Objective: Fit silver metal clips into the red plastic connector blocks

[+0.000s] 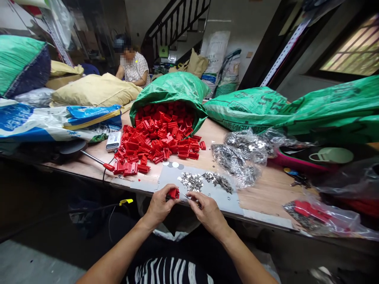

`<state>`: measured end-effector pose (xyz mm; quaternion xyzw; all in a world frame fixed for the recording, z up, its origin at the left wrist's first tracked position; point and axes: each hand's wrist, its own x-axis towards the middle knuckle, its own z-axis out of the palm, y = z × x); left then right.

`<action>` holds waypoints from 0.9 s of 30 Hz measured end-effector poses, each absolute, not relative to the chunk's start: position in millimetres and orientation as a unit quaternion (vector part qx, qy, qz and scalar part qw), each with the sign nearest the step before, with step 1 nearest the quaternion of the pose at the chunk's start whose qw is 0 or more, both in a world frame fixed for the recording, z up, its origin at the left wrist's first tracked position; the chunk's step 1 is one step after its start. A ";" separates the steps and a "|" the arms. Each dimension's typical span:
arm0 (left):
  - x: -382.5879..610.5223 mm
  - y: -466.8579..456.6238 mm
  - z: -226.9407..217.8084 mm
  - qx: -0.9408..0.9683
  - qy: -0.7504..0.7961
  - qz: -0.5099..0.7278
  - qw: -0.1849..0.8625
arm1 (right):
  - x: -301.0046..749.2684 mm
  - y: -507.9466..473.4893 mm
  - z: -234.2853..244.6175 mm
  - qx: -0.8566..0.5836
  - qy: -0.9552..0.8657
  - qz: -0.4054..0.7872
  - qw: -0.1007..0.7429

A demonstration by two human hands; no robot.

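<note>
My left hand [160,205] pinches a small red plastic clip [174,193] at the table's front edge. My right hand [207,211] is closed beside it, its fingertips on a thin silvery metal piece [187,196] that points at the clip. Just beyond my hands lie loose small metal pieces [192,181] on a grey sheet [166,177]. A heap of red plastic clips [156,144] spills from an open green sack [173,88] in the middle of the table.
Clear bags of metal pieces [239,154] lie to the right, a phone-like device [113,141] and a red-handled tool [97,160] to the left. Green sacks [310,108] and other bags crowd the table. Another person [132,65] sits at the far end.
</note>
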<state>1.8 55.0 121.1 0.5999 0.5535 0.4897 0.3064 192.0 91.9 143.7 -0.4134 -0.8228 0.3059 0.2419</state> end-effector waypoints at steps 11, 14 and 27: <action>-3.6 63.8 118.3 0.621 0.551 0.459 0.316 | 187.0 98.5 142.0 -0.373 -0.863 0.258 0.223; -4.8 65.3 120.4 0.627 0.549 0.451 0.320 | 186.2 99.7 139.6 -0.370 -0.867 0.250 0.221; -7.0 67.3 121.2 0.634 0.551 0.440 0.318 | 186.6 101.4 139.7 -0.370 -0.864 0.266 0.214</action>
